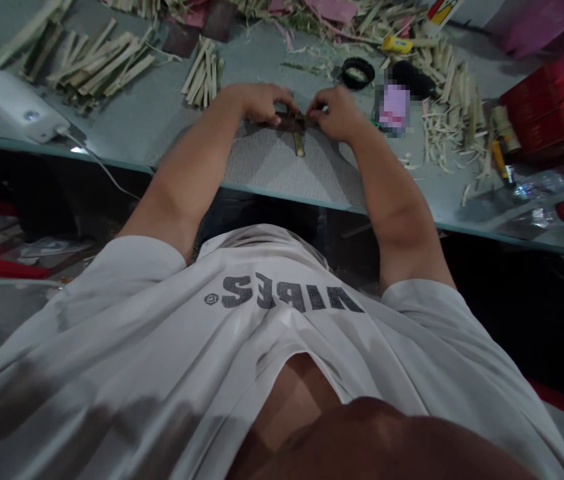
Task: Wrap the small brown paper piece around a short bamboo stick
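My left hand [265,105] is closed, with thumb and fingers curled at the edge of a dark brown, flat piece [288,124] on the table. Opposite it my right hand [335,112] has its fingertips pinched together at that piece's right end. What the pinch holds is too small to make out. A short bamboo strip [299,145] sticks out from beneath the dark piece toward my body. Just left of my hands lies a small bundle of split bamboo sticks [204,73].
Bamboo pieces [102,70] lie at the left near a white device [19,107] with a cable. On the right are a black ring [357,73], a pink-screened phone [393,107], bamboo shavings [437,130], a yellow cutter [501,160] and a red box [532,103]. The glass table edge [287,193] runs before me.
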### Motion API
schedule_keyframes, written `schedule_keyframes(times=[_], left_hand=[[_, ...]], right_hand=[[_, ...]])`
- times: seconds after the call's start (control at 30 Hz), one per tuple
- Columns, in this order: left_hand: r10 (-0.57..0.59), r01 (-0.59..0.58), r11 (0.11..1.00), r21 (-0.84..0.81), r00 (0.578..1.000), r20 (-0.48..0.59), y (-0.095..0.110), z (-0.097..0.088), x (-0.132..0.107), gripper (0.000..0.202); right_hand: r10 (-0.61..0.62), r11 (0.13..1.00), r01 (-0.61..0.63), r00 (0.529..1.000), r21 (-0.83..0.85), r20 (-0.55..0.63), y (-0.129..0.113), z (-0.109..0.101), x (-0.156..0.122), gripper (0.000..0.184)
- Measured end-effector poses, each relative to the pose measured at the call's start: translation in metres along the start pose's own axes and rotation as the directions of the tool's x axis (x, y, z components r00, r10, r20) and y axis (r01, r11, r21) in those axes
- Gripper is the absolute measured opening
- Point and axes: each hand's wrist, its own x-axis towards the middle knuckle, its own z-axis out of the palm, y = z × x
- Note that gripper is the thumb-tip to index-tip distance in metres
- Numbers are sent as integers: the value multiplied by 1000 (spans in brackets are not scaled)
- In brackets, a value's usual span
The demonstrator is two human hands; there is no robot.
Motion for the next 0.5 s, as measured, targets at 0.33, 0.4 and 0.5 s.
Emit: schedule_keyframes(times=[0.33,0.4,0.5], left_hand=[[18,-18,1000,-23,1000,2,-1,0,1,82],[32,-32,999,-23,999,-5,-2,0,2,84],[50,-51,999,-21,999,-17,-2,-1,1,89]], right_hand=[[-87,991,90,995,-99,37,-14,-2,-11,34],[-93,990,96,995,-105,36,-14,-1,-11,33],[-97,989,102,994,-105,46,-11,1,-7,32]])
